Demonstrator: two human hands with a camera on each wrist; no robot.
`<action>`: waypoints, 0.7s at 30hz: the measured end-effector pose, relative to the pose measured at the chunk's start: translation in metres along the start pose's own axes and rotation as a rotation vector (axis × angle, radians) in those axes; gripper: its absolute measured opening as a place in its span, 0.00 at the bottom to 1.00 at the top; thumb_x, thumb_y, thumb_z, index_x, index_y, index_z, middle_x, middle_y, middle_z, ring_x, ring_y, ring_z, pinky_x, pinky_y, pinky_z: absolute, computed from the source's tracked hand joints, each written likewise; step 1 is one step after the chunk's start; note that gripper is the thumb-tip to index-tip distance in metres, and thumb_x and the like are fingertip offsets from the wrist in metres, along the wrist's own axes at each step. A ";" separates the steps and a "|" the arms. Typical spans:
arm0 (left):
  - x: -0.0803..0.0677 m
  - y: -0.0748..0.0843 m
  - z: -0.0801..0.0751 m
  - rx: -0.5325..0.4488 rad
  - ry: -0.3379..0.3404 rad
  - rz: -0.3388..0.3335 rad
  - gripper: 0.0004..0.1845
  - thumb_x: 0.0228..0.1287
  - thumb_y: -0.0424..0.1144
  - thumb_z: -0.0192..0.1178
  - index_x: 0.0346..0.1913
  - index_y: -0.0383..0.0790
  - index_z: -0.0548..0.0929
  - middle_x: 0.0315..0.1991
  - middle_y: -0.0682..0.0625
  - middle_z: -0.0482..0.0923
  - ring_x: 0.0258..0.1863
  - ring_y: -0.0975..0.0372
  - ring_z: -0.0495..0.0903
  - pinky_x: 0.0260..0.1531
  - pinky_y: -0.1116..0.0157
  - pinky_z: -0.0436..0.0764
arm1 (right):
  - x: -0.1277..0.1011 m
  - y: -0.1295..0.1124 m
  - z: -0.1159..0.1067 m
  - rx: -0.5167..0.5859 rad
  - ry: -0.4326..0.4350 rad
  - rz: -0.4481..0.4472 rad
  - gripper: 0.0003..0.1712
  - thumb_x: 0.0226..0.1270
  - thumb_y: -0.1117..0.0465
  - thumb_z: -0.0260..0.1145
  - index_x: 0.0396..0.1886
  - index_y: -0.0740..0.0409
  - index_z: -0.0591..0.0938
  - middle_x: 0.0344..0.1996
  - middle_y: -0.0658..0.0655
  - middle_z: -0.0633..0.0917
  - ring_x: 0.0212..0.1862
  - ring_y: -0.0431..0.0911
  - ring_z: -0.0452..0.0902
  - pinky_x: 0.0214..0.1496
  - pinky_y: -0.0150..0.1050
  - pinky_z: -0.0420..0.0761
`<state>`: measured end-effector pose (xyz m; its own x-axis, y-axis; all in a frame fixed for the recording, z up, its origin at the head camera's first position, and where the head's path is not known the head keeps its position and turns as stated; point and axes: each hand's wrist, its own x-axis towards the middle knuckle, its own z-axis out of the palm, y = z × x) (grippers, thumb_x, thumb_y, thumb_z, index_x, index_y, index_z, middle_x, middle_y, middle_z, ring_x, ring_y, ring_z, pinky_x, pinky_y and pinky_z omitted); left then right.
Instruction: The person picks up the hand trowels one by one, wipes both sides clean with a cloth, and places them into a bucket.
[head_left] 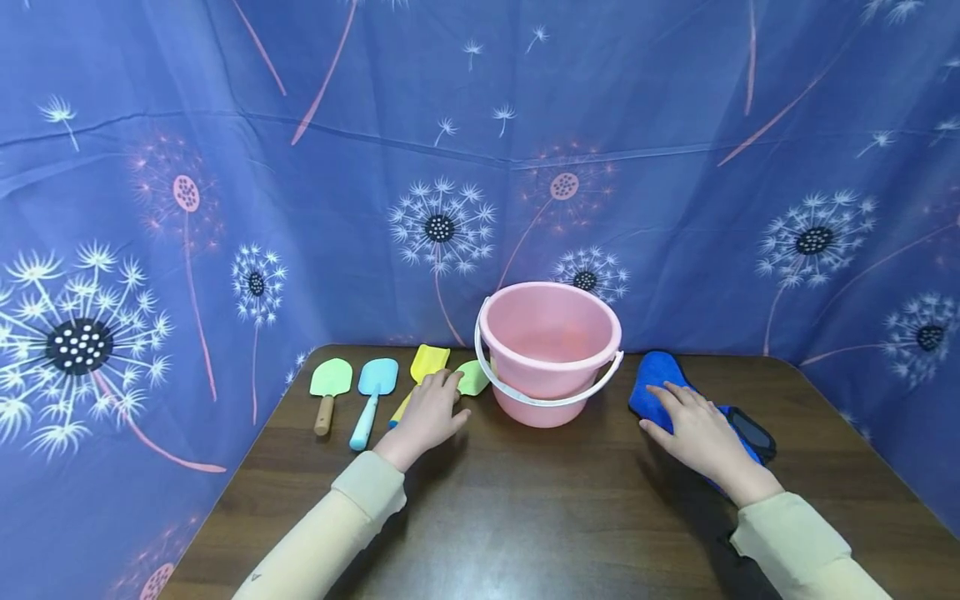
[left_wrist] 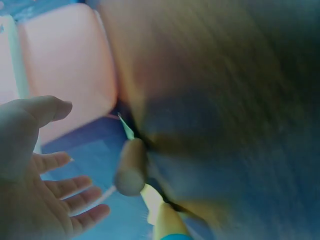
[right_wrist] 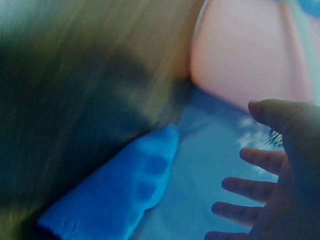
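Note:
My left hand (head_left: 429, 414) hovers with spread fingers over a yellow toy shovel (head_left: 430, 360) with a blue handle end, and partly hides a light green shovel (head_left: 472, 379). In the left wrist view, a wooden handle (left_wrist: 131, 175) shows past the fingertips. My right hand (head_left: 701, 429), fingers loosely extended, overlaps a blue soft fabric item (head_left: 656, 375) with a dark edge; its exact kind I cannot tell. Nothing sits in either palm. Between the hands stands an upright pink bucket (head_left: 543, 385) with its white handle (head_left: 551, 402) lowered across the front.
Left of the left hand lie a green shovel (head_left: 331, 379) with a wooden handle and a light blue shovel (head_left: 377, 379). A black-rimmed dark panel (head_left: 752, 435) shows beside the right wrist. Behind the brown table (head_left: 517, 508) hangs a blue dandelion-print cloth (head_left: 337, 208).

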<state>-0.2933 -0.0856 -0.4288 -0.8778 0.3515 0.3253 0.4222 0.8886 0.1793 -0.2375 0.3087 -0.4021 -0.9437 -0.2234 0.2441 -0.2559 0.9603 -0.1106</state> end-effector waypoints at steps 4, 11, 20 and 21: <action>0.007 -0.007 0.007 -0.011 0.011 -0.032 0.28 0.59 0.45 0.62 0.61 0.37 0.71 0.53 0.39 0.74 0.51 0.45 0.73 0.45 0.48 0.74 | 0.009 0.021 0.005 0.008 -0.052 0.049 0.38 0.62 0.46 0.64 0.64 0.64 0.68 0.62 0.78 0.64 0.61 0.76 0.58 0.53 0.73 0.60; 0.016 -0.012 0.014 -0.051 0.024 -0.123 0.21 0.61 0.39 0.57 0.56 0.33 0.75 0.45 0.37 0.76 0.43 0.44 0.75 0.39 0.47 0.74 | 0.016 0.047 0.018 0.074 -0.161 0.156 0.43 0.61 0.41 0.62 0.66 0.67 0.64 0.62 0.82 0.58 0.60 0.80 0.53 0.52 0.76 0.57; 0.026 -0.016 0.021 -0.037 -0.092 -0.296 0.18 0.63 0.44 0.55 0.48 0.33 0.77 0.40 0.37 0.76 0.41 0.45 0.74 0.39 0.48 0.73 | 0.022 0.059 0.026 0.141 -0.307 0.251 0.51 0.60 0.36 0.59 0.66 0.72 0.57 0.60 0.85 0.54 0.57 0.83 0.51 0.47 0.77 0.60; 0.027 -0.017 0.022 -0.035 -0.099 -0.306 0.18 0.63 0.45 0.55 0.46 0.33 0.77 0.40 0.37 0.76 0.41 0.45 0.75 0.40 0.47 0.74 | 0.022 0.059 0.028 0.140 -0.315 0.250 0.52 0.59 0.35 0.60 0.66 0.72 0.57 0.60 0.85 0.55 0.57 0.83 0.52 0.47 0.76 0.61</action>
<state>-0.3290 -0.0844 -0.4438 -0.9823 0.0976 0.1599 0.1408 0.9475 0.2869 -0.2795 0.3558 -0.4297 -0.9927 -0.0473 -0.1106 -0.0165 0.9645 -0.2637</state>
